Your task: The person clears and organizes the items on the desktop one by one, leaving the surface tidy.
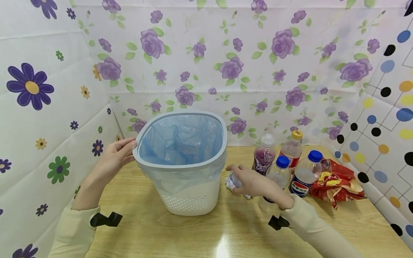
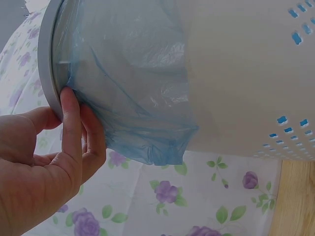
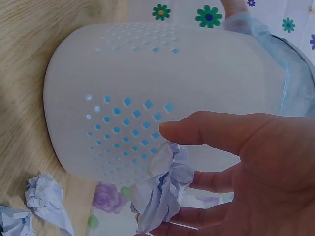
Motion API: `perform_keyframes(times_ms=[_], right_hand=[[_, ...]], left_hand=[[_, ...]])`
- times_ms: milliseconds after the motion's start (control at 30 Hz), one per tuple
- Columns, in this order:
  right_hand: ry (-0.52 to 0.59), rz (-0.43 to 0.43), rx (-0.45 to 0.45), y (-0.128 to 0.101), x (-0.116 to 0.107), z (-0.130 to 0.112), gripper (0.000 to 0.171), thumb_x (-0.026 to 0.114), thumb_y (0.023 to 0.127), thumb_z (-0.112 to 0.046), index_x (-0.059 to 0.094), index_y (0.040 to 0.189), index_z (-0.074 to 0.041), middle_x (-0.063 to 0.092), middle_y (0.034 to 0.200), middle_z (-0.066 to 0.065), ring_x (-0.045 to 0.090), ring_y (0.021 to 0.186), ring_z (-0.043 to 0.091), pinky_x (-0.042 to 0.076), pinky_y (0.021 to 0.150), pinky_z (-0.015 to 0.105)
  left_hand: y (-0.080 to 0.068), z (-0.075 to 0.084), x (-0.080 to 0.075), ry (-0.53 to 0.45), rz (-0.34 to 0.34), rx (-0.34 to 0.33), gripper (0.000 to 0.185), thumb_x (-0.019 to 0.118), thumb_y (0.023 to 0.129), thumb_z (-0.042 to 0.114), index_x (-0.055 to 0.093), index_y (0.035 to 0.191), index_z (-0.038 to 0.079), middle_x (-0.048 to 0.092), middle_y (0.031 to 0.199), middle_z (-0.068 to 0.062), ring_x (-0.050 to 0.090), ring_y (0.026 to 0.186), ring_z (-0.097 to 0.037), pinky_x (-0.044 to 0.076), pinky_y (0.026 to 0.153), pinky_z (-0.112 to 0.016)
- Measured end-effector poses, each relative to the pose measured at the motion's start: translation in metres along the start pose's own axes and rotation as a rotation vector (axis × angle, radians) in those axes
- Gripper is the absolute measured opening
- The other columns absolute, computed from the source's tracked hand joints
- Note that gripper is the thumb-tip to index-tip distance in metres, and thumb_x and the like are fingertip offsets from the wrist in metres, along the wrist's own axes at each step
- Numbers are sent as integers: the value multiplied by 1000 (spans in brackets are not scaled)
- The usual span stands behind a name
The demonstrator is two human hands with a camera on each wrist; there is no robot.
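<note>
A white waste bin (image 1: 190, 202) with a perforated wall and a grey rim stands on the table, lined with a blue plastic bag (image 1: 161, 141) folded over its edge. My left hand (image 1: 113, 157) pinches the rim at the left; in the left wrist view the thumb and fingers (image 2: 72, 123) lie on either side of it. To the right of the bin, my right hand (image 1: 253, 182) holds a crumpled white paper (image 3: 165, 189) between thumb and fingers. Two more crumpled papers lie on the table in the right wrist view, one whole (image 3: 47, 201) and one cut off by the frame (image 3: 15, 222).
Right of my right hand stand several plastic bottles: one with purple liquid (image 1: 262, 157), one with a yellow cap (image 1: 292, 148), and blue-capped ones (image 1: 304, 175). A red snack bag (image 1: 338, 182) lies at the far right. Patterned cloth walls (image 1: 206, 71) enclose the wooden table (image 1: 155, 233).
</note>
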State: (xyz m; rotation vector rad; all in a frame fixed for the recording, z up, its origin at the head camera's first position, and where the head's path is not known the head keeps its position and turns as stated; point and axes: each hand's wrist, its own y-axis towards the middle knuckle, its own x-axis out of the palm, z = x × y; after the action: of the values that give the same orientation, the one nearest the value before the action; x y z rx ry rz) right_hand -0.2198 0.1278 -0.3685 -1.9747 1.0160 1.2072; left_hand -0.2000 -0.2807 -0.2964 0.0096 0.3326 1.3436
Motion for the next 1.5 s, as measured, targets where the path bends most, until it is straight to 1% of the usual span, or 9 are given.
perform_keyframes(times_ms=[100, 200, 433, 667, 967, 1100, 1267, 1467, 1500], right_hand=[[5, 9, 7, -1, -2, -2, 64, 76, 84, -21, 43, 139, -17, 55, 125, 15, 60, 98, 22, 55, 83, 40], [3, 20, 0, -2, -5, -3, 65, 76, 84, -21, 43, 139, -17, 54, 126, 16, 60, 94, 21, 56, 81, 39], [-15, 42, -52, -2, -12, -5, 66, 73, 86, -20, 40, 143, -10, 52, 130, 22, 60, 85, 18, 55, 73, 34], [-23, 71, -76, -4, -17, -8, 64, 72, 87, -21, 41, 143, -11, 54, 128, 22, 60, 87, 19, 56, 71, 32], [-24, 110, -75, -11, -28, -10, 66, 70, 89, -23, 37, 146, -13, 53, 130, 24, 60, 75, 17, 56, 64, 30], [-40, 143, -85, -13, -34, -13, 69, 70, 89, -23, 34, 147, -12, 56, 126, 22, 58, 67, 15, 55, 61, 29], [-71, 195, -125, -16, -42, -15, 71, 71, 88, -22, 33, 148, -10, 62, 112, 16, 55, 63, 12, 55, 61, 28], [-101, 247, -150, -19, -51, -20, 70, 70, 88, -22, 34, 146, -5, 64, 111, 15, 59, 67, 13, 56, 64, 31], [-109, 254, -150, -20, -53, -21, 70, 70, 88, -22, 34, 146, -4, 64, 114, 15, 61, 71, 13, 56, 66, 31]], left_hand=[[0, 0, 0, -1, 0, 0, 61, 46, 103, 26, 27, 144, -16, 58, 119, 17, 62, 106, 5, 53, 88, -12], [0, 0, -1, 0, 1, -1, 62, 46, 103, 26, 27, 144, -16, 58, 119, 17, 62, 105, 5, 53, 88, -12], [1, -2, -2, -14, -4, 9, 61, 46, 103, 25, 27, 144, -16, 59, 118, 16, 62, 105, 4, 53, 87, -12], [0, -1, -1, -39, -3, 2, 62, 47, 103, 24, 25, 144, -17, 59, 118, 16, 63, 104, 4, 53, 87, -12], [1, 1, -1, -47, 0, 0, 63, 47, 103, 24, 24, 143, -18, 60, 117, 17, 63, 103, 4, 54, 87, -13], [1, 1, -1, -48, 0, -1, 63, 47, 103, 24, 25, 143, -18, 60, 117, 17, 63, 103, 3, 54, 87, -13], [1, -1, 0, -61, -4, 4, 61, 47, 103, 23, 26, 143, -18, 61, 117, 15, 64, 104, 2, 54, 88, -13], [1, -1, -1, -72, -5, 3, 61, 47, 103, 23, 25, 143, -18, 61, 117, 15, 64, 104, 2, 54, 87, -13], [1, -1, -1, -74, -6, 2, 62, 47, 103, 23, 25, 143, -18, 61, 117, 15, 64, 104, 2, 54, 87, -13]])
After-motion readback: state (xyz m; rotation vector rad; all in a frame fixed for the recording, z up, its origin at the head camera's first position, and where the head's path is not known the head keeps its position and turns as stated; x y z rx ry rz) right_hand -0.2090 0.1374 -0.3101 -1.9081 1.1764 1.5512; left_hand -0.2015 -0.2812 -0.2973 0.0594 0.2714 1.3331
